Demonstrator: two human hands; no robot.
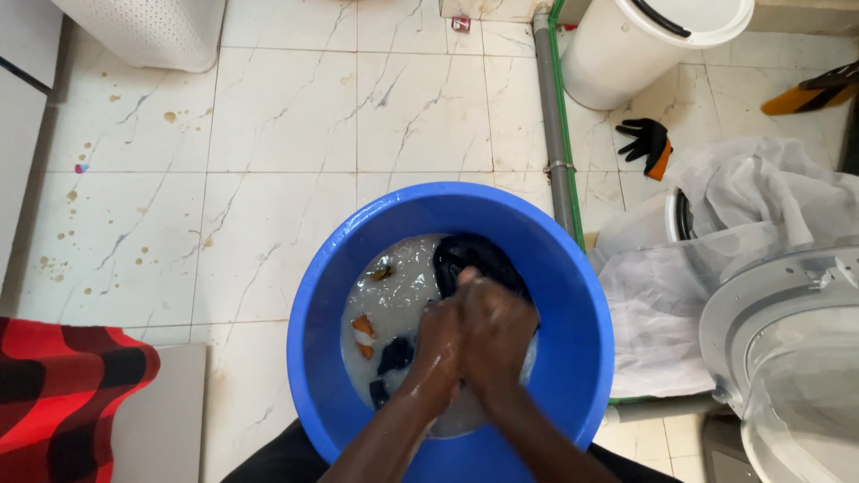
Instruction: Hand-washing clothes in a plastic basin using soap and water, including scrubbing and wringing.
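While both wrists dip into the blue bucket (573,295), left hand (438,344) and right hand (494,333) pressed together, clamped on dark cloth (474,255), soapy water (403,291) inside, black glove (646,143) beyond the bucket.

A black glove (646,143) lies beside a white bucket (626,45).

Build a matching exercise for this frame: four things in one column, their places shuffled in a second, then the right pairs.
Things:
1. round blue plastic basin
2. black work glove with orange trim
3. red and black checked cloth
4. white plastic bucket

Places:
A. bottom left corner of the view
B. top right, by the wall
C. centre, holding soapy water, with both hands in it
D. on the tiles right of the grey pipe

Pairs: 1-C, 2-D, 3-A, 4-B

In the basin, the left hand and right hand press together on a dark wet garment.
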